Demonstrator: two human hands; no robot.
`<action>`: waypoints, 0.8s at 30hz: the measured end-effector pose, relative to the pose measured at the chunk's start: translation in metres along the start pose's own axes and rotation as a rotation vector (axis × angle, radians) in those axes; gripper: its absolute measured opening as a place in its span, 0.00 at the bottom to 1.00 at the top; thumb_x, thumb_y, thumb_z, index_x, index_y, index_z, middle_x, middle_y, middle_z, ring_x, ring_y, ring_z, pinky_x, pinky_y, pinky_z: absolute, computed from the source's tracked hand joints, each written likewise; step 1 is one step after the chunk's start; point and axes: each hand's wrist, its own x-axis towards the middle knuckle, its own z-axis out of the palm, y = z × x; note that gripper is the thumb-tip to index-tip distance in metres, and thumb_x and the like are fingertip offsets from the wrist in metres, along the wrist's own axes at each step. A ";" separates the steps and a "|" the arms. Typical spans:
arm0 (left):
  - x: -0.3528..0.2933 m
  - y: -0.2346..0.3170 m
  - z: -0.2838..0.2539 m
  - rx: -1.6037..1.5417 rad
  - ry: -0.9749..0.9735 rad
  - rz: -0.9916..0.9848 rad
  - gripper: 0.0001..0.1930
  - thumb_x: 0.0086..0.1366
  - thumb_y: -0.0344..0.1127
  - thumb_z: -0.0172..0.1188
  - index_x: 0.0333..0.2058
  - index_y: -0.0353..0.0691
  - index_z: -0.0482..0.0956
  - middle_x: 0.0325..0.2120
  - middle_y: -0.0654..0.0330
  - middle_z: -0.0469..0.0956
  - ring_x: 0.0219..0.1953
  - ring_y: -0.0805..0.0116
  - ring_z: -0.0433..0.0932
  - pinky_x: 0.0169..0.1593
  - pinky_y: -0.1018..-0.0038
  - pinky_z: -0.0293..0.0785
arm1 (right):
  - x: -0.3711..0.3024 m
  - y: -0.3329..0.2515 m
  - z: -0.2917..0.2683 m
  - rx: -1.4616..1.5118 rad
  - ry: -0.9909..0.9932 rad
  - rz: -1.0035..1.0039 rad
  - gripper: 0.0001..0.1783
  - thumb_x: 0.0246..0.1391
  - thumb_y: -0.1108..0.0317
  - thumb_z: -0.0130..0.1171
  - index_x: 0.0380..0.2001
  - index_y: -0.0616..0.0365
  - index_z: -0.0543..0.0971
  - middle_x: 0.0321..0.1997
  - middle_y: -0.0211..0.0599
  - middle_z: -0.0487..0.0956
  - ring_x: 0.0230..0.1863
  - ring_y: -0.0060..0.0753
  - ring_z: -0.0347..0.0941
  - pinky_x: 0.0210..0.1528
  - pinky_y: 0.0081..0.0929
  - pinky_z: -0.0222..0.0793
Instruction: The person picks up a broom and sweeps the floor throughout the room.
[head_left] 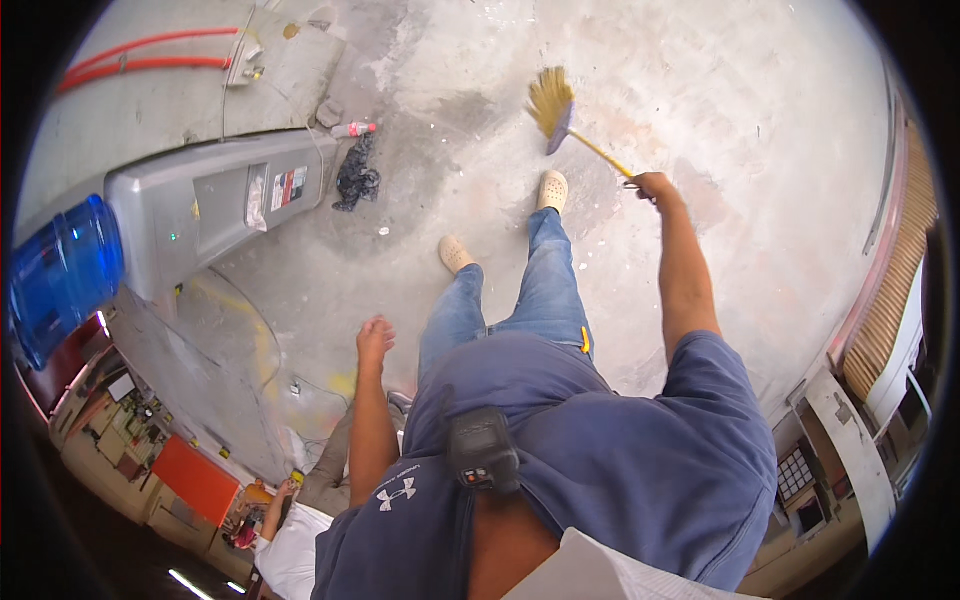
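My right hand (652, 187) is wrapped round the yellow handle of a broom (598, 149), its arm reaching out ahead and to the right. Straw-coloured bristles (549, 100) fan out at the broom's far end, joined to the handle by a purple-grey binding, and lie over the pale concrete floor (480, 200). By my left side, my left hand (375, 338) hangs with nothing in it, its fingers partly spread and a little blurred. Small white bits of litter (384, 231) are scattered on the floor.
On the left stands a grey water dispenser (225, 185) with a blue water bottle (68, 265). Beside it lie a black plastic bag (357, 175) and a pink-capped bottle (352, 129). A cable (268, 330) trails across the floor. Behind me on the left is another person in white (295, 550).
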 end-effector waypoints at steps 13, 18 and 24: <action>-0.024 0.099 0.153 -0.055 -0.119 0.140 0.17 0.57 0.41 0.49 0.42 0.37 0.68 0.31 0.60 0.74 0.29 0.71 0.72 0.31 0.78 0.67 | -0.005 -0.087 -0.054 0.426 0.217 -0.226 0.12 0.38 0.66 0.51 0.27 0.63 0.74 0.16 0.39 0.73 0.14 0.28 0.67 0.15 0.27 0.62; -0.008 0.128 0.162 -0.103 -0.111 0.082 0.17 0.57 0.41 0.49 0.41 0.37 0.69 0.30 0.60 0.74 0.29 0.72 0.73 0.31 0.78 0.68 | 0.033 -0.211 -0.026 0.301 0.209 -0.487 0.16 0.37 0.65 0.52 0.30 0.64 0.75 0.21 0.47 0.75 0.22 0.36 0.72 0.25 0.30 0.66; 0.023 0.132 0.146 -0.029 -0.176 -0.077 0.19 0.57 0.43 0.48 0.44 0.39 0.66 0.34 0.56 0.73 0.33 0.66 0.73 0.35 0.74 0.68 | 0.128 -0.311 -0.031 -0.522 0.140 -0.835 0.11 0.38 0.63 0.53 0.26 0.56 0.77 0.26 0.44 0.75 0.26 0.42 0.72 0.29 0.33 0.68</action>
